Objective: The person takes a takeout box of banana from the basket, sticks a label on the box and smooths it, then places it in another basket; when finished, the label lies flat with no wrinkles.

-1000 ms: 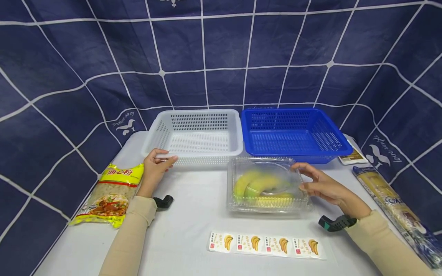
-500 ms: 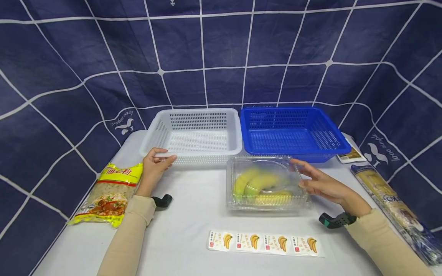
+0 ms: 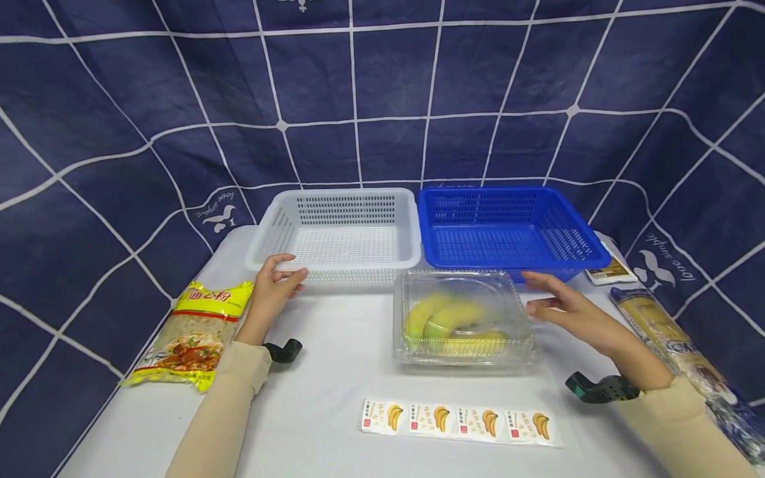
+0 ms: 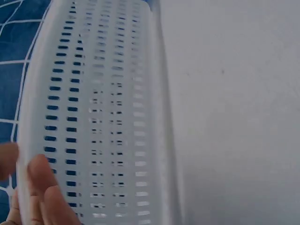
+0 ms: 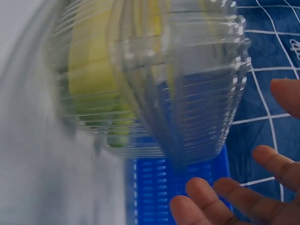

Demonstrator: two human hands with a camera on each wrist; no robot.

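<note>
A clear plastic clamshell box [image 3: 515, 352] with bananas [image 3: 451, 318] inside stands on the white table, its lid down. My right hand [image 3: 576, 312] is just right of the box, fingers spread and slightly bent, holding nothing. The right wrist view shows a gap between its fingertips [image 5: 197, 187] and the clear box [image 5: 206, 108]. My left hand [image 3: 275, 289] is loosely bent at the front left corner of the white basket [image 3: 335, 267]. Its thumb and index finger lie either side of the rim [image 4: 28, 112]; contact there cannot be made out.
A blue basket [image 3: 508, 267] stands beside the white one at the back. Banana stickers [image 3: 460, 423] lie in a strip in front of the box. A yellow pasta bag [image 3: 191, 332] is at left; a long pasta pack [image 3: 675, 345] and a small packet [image 3: 615, 271] are at right.
My right hand has let go of the box and moved away to the right. The box stays in place. My left hand has shifted only slightly.
</note>
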